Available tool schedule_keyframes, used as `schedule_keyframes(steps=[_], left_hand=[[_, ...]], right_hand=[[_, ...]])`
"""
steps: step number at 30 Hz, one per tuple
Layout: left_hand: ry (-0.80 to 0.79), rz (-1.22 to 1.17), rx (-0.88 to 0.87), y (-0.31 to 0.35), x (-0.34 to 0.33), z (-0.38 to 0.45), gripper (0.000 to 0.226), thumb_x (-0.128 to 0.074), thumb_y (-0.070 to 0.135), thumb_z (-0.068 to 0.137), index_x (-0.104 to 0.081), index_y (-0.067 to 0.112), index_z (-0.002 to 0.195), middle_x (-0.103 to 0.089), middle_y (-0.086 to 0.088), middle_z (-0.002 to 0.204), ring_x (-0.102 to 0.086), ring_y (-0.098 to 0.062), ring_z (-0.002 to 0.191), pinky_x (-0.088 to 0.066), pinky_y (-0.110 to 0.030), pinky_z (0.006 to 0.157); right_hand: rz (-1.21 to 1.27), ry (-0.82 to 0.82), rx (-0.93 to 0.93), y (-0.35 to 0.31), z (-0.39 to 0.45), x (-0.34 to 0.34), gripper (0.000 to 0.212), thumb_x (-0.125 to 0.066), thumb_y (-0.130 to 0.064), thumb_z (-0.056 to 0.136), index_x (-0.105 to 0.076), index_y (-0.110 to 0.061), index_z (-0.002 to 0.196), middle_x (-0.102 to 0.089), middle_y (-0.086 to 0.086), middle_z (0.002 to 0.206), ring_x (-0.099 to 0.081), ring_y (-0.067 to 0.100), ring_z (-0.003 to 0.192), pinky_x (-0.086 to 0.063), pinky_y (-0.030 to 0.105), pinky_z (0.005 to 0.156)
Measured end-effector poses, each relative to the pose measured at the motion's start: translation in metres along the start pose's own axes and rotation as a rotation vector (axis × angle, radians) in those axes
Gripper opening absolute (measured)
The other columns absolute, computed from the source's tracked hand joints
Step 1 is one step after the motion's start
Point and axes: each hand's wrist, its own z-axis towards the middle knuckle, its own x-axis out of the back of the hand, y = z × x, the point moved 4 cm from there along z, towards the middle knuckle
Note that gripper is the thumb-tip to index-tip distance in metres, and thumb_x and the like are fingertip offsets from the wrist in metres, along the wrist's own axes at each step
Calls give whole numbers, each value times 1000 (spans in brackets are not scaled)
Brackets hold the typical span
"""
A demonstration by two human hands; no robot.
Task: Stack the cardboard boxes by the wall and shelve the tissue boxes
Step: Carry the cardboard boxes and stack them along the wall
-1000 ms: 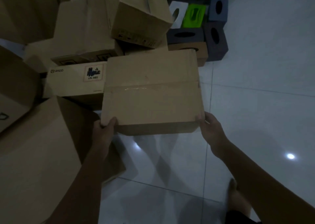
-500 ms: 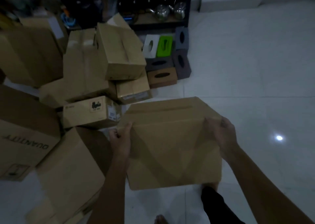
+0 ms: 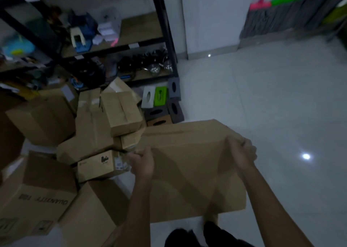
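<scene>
I hold a plain brown cardboard box (image 3: 189,164) in front of my body, lifted off the floor. My left hand (image 3: 142,161) grips its left upper edge and my right hand (image 3: 242,151) grips its right upper edge. A jumble of other cardboard boxes (image 3: 105,119) lies to the left on the floor. Behind them several tissue boxes (image 3: 161,103) sit in a cluster at the foot of a black shelf unit (image 3: 165,40): white, green, grey, dark and brown ones.
The shelf holds assorted clutter and dark kettles on its lowest board. A white wall (image 3: 208,17) stands behind it, with brooms (image 3: 281,15) leaning at the far right. Glossy white tile floor (image 3: 281,105) stretches to the right.
The box came off the pile and up toward my body, both hands shifting to its upper edges. My view rose, bringing the shelf, wall and brooms into sight.
</scene>
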Motion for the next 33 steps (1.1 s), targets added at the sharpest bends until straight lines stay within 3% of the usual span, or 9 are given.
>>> schedule_keyframes(steps=[2, 6, 10, 18, 23, 27, 28, 30, 33], left_hand=[[-37, -47, -19, 29, -24, -12, 59, -63, 46, 95, -36, 13, 137, -42, -17, 147, -41, -44, 134, -41, -54, 108], [-80, -102, -57, 84, -82, -10, 79, -62, 62, 70, -43, 16, 131, -54, -14, 136, -55, -39, 120, -48, -57, 103], [-136, -149, -94, 144, -150, -16, 43, -66, 48, 88, -39, 24, 111, -58, -9, 115, -60, -34, 108, -52, -54, 99], [-216, -198, -25, 250, -280, 2, 54, -68, 42, 85, -42, 15, 123, -59, -15, 123, -62, -35, 107, -54, -57, 96], [-180, -203, -22, 310, -354, 8, 44, -71, 31, 91, -43, 10, 117, -60, -17, 121, -62, -35, 110, -52, -57, 98], [-129, -227, -31, 349, -410, 20, 31, -73, 22, 89, -47, 11, 78, -58, -8, 83, -62, -31, 93, -54, -50, 87], [-122, -236, -45, 360, -424, 24, 29, -72, 23, 90, -48, 13, 77, -56, -8, 81, -60, -30, 90, -53, -49, 85], [-115, -203, -49, 373, -452, 34, 21, -67, 31, 94, -56, 13, 94, -60, -11, 96, -59, -31, 95, -52, -53, 89], [-106, -175, 0, 387, -486, 51, 49, -63, 44, 94, -55, 13, 131, -62, -11, 123, -61, -35, 105, -55, -56, 92]], right_hand=[[2, 14, 20, -30, 20, 18, 66, -64, -44, 91, -45, -7, 143, -41, 21, 143, -37, 42, 133, -39, 44, 96], [26, 54, 8, -81, 71, 46, 69, -65, -45, 89, -43, -10, 144, -38, 19, 144, -34, 42, 134, -40, 48, 102], [31, 61, 20, -144, 134, 74, 70, -66, -45, 88, -42, -12, 144, -36, 18, 145, -33, 40, 135, -39, 47, 101], [-15, 130, 57, -256, 247, 105, 68, -67, -44, 86, -45, -12, 142, -38, 19, 141, -34, 41, 131, -41, 47, 100], [-38, 111, 30, -303, 321, 121, 71, -67, -48, 87, -44, -11, 143, -39, 20, 141, -36, 43, 130, -41, 48, 101], [-63, 94, 14, -338, 381, 124, 69, -67, -48, 87, -47, -8, 140, -43, 21, 138, -42, 44, 127, -43, 45, 97], [-69, 79, 10, -348, 399, 122, 69, -67, -48, 87, -47, -8, 140, -44, 21, 138, -42, 44, 127, -43, 45, 96], [-96, 53, 5, -370, 435, 117, 69, -66, -47, 88, -46, -8, 140, -44, 21, 138, -42, 45, 127, -43, 46, 96], [-130, -1, 18, -404, 481, 102, 67, -67, -47, 86, -48, -9, 138, -45, 20, 136, -43, 44, 125, -43, 47, 97]])
